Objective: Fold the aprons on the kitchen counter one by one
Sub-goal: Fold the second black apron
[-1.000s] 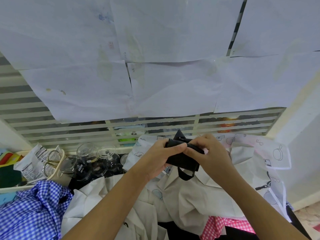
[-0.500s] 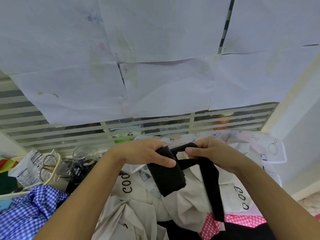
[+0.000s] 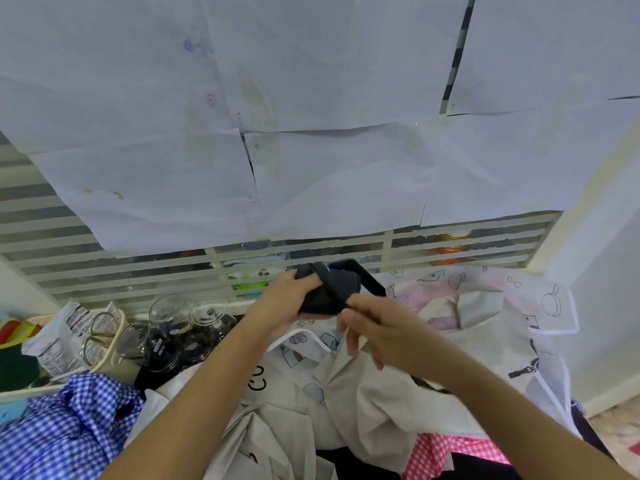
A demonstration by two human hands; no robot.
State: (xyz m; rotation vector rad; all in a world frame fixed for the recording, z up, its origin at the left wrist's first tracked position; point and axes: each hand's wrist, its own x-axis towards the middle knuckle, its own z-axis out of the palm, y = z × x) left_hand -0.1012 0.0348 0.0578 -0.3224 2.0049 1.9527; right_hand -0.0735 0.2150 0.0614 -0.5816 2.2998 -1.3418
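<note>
So our left hand has its fingers curled tight around the black apron, which is bunched into a small fat bundle and held up in the air, not lying on anything. Our right hand is just beside it, thumb and forefinger pinching the apron's black strap where it comes off the bundle's lower right; the other fingers hang loose and hold nothing. The strap runs across the front of the bundle and a loop of it pokes out toward the upper right. Right under both hands there's a crumpled beige apron on top of the heap, with a white printed apron covered in little kitchen doodles spread out to the right. A blue gingham apron sits at the lower left and a pink gingham apron peeks out at the bottom. Left of the pile are some glass jars and scissors in a basket. Behind it all, paper sheets hang over a slatted screen.
</note>
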